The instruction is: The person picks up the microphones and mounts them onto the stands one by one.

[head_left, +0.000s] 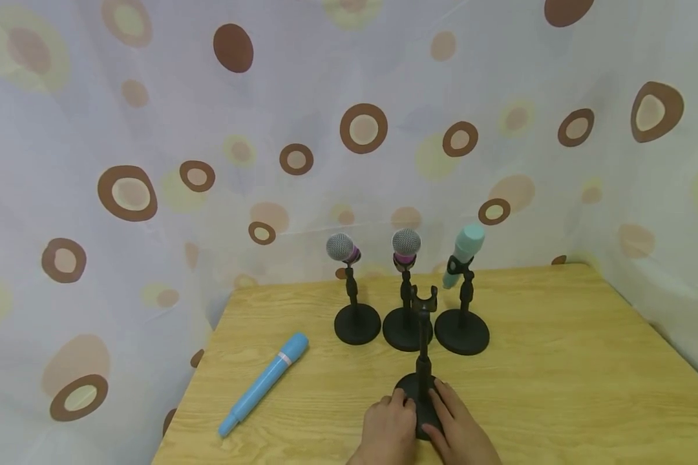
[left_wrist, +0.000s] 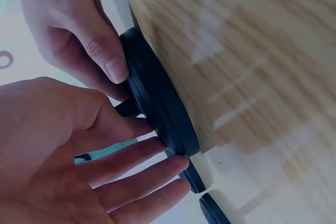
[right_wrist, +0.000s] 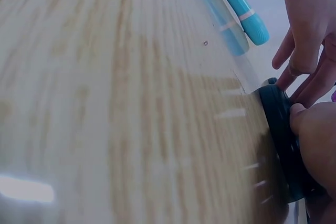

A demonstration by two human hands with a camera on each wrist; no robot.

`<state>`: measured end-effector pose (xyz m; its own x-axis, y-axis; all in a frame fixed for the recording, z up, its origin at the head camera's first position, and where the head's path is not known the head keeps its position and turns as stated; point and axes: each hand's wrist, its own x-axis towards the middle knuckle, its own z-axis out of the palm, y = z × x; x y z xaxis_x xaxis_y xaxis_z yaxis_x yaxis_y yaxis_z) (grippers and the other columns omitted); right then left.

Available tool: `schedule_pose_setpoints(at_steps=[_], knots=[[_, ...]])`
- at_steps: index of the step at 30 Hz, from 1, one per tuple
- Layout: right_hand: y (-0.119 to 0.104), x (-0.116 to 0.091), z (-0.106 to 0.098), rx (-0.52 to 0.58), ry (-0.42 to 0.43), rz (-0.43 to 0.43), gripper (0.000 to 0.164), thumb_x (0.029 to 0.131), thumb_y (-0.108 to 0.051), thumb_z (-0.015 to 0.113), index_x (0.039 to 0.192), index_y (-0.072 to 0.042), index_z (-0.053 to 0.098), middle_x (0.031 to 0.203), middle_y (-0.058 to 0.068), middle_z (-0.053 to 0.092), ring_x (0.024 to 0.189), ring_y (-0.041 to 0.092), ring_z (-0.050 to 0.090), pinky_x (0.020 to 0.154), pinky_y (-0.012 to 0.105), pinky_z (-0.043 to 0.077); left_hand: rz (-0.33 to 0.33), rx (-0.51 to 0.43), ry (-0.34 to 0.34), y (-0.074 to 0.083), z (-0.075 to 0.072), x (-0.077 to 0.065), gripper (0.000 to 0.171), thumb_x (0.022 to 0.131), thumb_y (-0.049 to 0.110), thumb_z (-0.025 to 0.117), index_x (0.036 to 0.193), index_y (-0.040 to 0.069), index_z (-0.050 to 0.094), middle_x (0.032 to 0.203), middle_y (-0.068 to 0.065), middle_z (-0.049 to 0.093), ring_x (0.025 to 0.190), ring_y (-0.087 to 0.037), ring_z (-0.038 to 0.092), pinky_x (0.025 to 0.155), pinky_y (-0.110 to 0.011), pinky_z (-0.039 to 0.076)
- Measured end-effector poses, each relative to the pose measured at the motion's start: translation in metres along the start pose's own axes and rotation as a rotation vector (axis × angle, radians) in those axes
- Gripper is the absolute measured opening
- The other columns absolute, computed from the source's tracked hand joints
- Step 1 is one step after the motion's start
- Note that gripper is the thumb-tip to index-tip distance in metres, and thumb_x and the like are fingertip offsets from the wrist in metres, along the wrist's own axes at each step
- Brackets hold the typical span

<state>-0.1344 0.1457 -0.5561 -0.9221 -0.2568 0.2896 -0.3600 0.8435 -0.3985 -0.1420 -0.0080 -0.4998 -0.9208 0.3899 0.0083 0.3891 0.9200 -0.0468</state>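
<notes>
A black desktop microphone stand (head_left: pixel 423 345) with an empty clip stands on the table near me. My left hand (head_left: pixel 387 427) touches the left side of its round base, the fingers fairly straight along the rim in the left wrist view. The right hand (head_left: pixel 461 427) rests on the base's right side with fingers and thumb extended. In the right wrist view the base (right_wrist: pixel 281 140) sits between both hands. Behind are a left stand holding a silver-headed microphone (head_left: pixel 340 247), a middle stand with another silver-headed microphone (head_left: pixel 406 243), and a right stand with a mint-green microphone (head_left: pixel 468 241).
On the left of the wooden table (head_left: pixel 558 361) lies a light blue microphone (head_left: pixel 263 386), slanting diagonally. A white curtain (head_left: pixel 326 77) with brown and yellow circles hangs behind the table and along both its sides.
</notes>
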Motion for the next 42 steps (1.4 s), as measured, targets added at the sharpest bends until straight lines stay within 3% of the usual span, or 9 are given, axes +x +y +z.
schedule_pose_setpoints(at_steps=[15, 27, 31, 36, 38, 42], knots=[[0.002, 0.0, 0.001, -0.01, 0.058, -0.025, 0.056, 0.088, -0.027, 0.074, 0.132, 0.004, 0.059, 0.145, 0.018, 0.05, 0.133, 0.038, 0.05, 0.1, 0.047, 0.051, 0.0, -0.013, 0.054, 0.002, 0.001, 0.002, 0.022, 0.09, 0.025, 0.072, 0.109, 0.015, 0.074, 0.105, -0.001, 0.065, 0.084, -0.015, 0.065, 0.061, -0.027, 0.056], [0.004, -0.004, 0.004, -0.038, 0.097, -0.044, 0.055, 0.085, -0.027, 0.077, 0.128, 0.004, 0.062, 0.141, 0.018, 0.054, 0.128, 0.038, 0.054, 0.095, 0.047, 0.054, 0.044, -0.146, -0.036, -0.012, 0.007, 0.0, 0.033, 0.089, 0.024, 0.069, 0.122, 0.018, 0.07, 0.12, 0.003, 0.064, 0.102, -0.015, 0.065, 0.077, -0.026, 0.057], [0.003, -0.004, 0.004, -0.033, 0.075, -0.021, 0.056, 0.087, -0.029, 0.076, 0.13, 0.003, 0.061, 0.143, 0.017, 0.053, 0.13, 0.038, 0.053, 0.096, 0.047, 0.053, 0.076, -0.226, -0.067, -0.022, 0.007, -0.001, 0.033, 0.092, 0.022, 0.067, 0.124, 0.015, 0.069, 0.125, 0.002, 0.064, 0.108, -0.014, 0.066, 0.082, -0.026, 0.058], [0.001, -0.003, 0.002, -0.007, 0.042, -0.007, 0.056, 0.088, -0.031, 0.073, 0.131, 0.004, 0.06, 0.144, 0.018, 0.051, 0.132, 0.038, 0.05, 0.099, 0.048, 0.051, 0.067, -0.381, -0.104, -0.043, 0.002, -0.004, 0.034, 0.094, 0.018, 0.064, 0.128, 0.014, 0.066, 0.126, 0.0, 0.064, 0.11, -0.013, 0.066, 0.085, -0.028, 0.057], [0.0, -0.003, 0.001, 0.003, 0.042, -0.01, 0.056, 0.089, -0.032, 0.073, 0.13, 0.004, 0.06, 0.144, 0.018, 0.052, 0.132, 0.039, 0.05, 0.099, 0.049, 0.051, 0.046, -0.409, -0.082, -0.055, -0.001, -0.007, 0.034, 0.095, 0.016, 0.063, 0.129, 0.013, 0.065, 0.126, -0.002, 0.063, 0.11, -0.015, 0.065, 0.085, -0.031, 0.058], [-0.001, -0.003, 0.001, 0.02, 0.023, 0.01, 0.057, 0.09, -0.033, 0.071, 0.132, 0.004, 0.059, 0.145, 0.019, 0.05, 0.133, 0.039, 0.049, 0.1, 0.05, 0.05, -0.03, -0.412, 0.029, -0.081, -0.011, -0.011, 0.032, 0.094, 0.011, 0.064, 0.126, 0.007, 0.065, 0.125, -0.008, 0.063, 0.111, -0.024, 0.064, 0.083, -0.039, 0.058]])
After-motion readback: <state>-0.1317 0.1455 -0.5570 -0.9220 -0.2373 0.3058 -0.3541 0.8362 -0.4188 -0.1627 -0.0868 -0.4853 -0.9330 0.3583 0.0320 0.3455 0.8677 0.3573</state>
